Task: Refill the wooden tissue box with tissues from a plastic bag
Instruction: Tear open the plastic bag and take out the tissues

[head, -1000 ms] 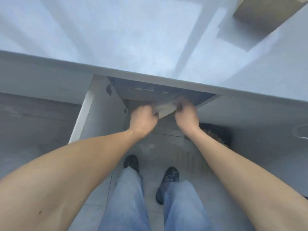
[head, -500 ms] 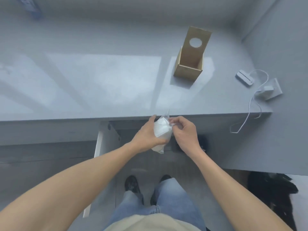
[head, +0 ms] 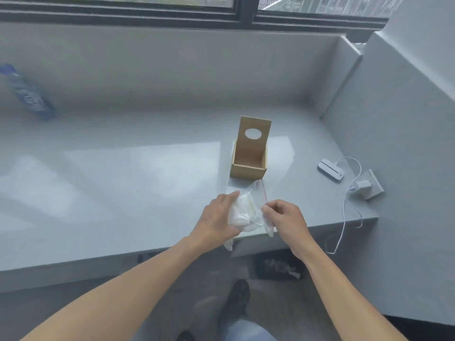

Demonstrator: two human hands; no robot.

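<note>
Item: plastic bag (head: 256, 210), clear, with a red seal line near its upper edge and a folded stack of white tissues (head: 242, 210) inside. Location: lower centre of the frame, held above the near edge of the tabletop (head: 123, 180).

Left hand (head: 216, 217): curled around the bag's left side, cupping the tissue bulk. Right hand (head: 286, 215): fingertips pinching the bag's right-hand film just below the seal. Whether the seal is already parted cannot be told.

Wooden tissue box (head: 250, 156): just above the bag in the frame, standing on the tabletop, its lid with the oval hole raised upright at the back, interior apparently empty.

Outward: a white device (head: 330, 169) and a charger with cable (head: 364, 187) at right of frame; a blue-labelled bottle (head: 29, 94), blurred, at upper left; a window frame (head: 243, 13) along the top.

Risk, as judged: the film is thin and slippery, so a hard sideways pull could tear it or spill tissues over the tabletop edge to the floor. Squeezing the stack may crumple it, making it sit badly in the narrow box.
</note>
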